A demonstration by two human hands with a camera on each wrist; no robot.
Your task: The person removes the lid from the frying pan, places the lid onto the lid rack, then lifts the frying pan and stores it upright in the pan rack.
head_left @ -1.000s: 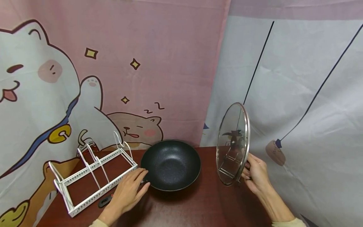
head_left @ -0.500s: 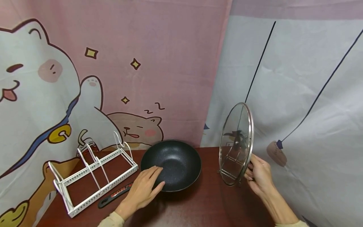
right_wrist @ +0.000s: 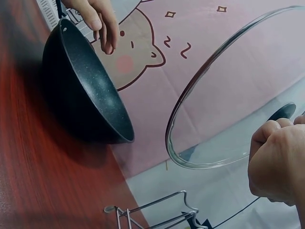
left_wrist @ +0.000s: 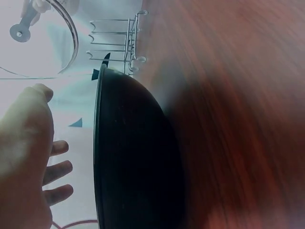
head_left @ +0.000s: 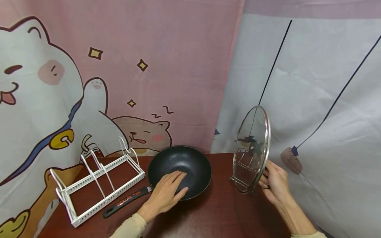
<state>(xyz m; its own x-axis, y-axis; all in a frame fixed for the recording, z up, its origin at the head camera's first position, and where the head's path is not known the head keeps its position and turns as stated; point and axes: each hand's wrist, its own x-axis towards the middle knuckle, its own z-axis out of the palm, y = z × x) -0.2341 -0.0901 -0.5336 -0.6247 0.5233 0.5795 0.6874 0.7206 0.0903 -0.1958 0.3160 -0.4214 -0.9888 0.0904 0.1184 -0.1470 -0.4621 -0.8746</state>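
Note:
A black wok (head_left: 194, 168) with a long black handle (head_left: 126, 202) sits on the table. My left hand (head_left: 166, 192) hovers over the wok's near side, fingers loosely extended and holding nothing; in the right wrist view a gap shows between that hand (right_wrist: 100, 21) and the wok (right_wrist: 86, 90). My right hand (head_left: 275, 181) grips a round glass lid (head_left: 248, 148) with a metal rim by its dark knob (right_wrist: 284, 111). The lid stands nearly on edge, raised to the right of the wok. Part of the right fingers is hidden behind the lid.
A white adjustable rack (head_left: 108, 199) with upright dividers lies left of the wok, close to its handle. A small metal wire rack (left_wrist: 127, 43) stands at the right, seen through the lid in the head view. A printed cloth (head_left: 184, 76) hangs behind the table.
My left hand has moved right, from the handle's end of the wok to over its bowl, uncovering the handle. My right hand has shifted slightly right with the lid.

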